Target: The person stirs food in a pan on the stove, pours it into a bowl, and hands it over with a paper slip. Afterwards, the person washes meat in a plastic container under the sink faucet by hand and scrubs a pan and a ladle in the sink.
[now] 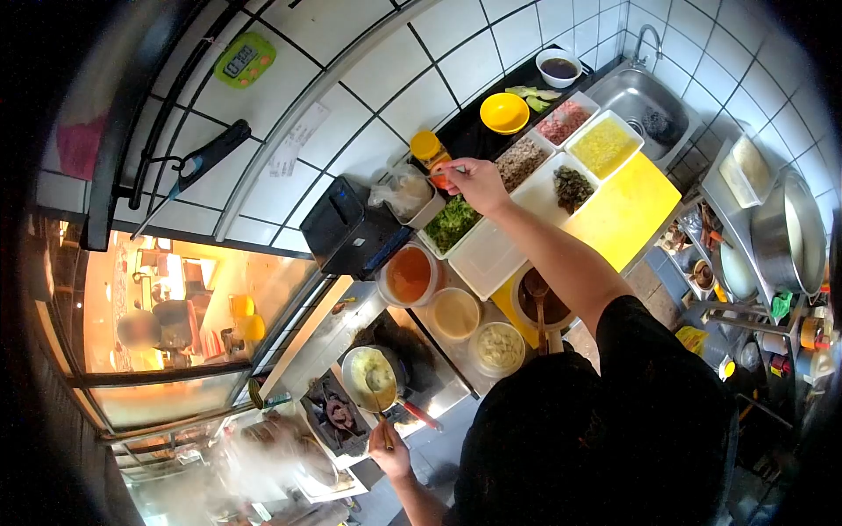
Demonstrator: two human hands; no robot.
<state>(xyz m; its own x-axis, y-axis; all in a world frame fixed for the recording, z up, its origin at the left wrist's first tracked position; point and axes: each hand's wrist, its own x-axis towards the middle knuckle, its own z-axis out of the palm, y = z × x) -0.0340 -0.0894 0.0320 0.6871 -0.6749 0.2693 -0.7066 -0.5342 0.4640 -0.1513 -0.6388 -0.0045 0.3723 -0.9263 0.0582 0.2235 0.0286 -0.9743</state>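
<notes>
My left hand (390,451) is wrapped round the wooden handle of a ladle (380,396). The ladle's metal head rests in pale yellow food inside a pan (350,379) on the stove. A red handle sticks out from that pan. My right hand (478,186) stretches over the prep containers with its fingertips pinched together. They are beside a yellow-lidded jar (425,146) and a white tub holding a plastic bag (405,195); what they pinch is too small to make out. Under this hand lie chopped greens (452,222) and brown mince (520,164).
Tubs of orange liquid (408,273), beige liquid (455,314) and pale food (498,348) stand beside the stove. A wooden spoon (541,323) sits in a dark pot. A yellow board (627,210), a sink (645,101) and a hanging knife (197,167) are around. Steam rises lower left.
</notes>
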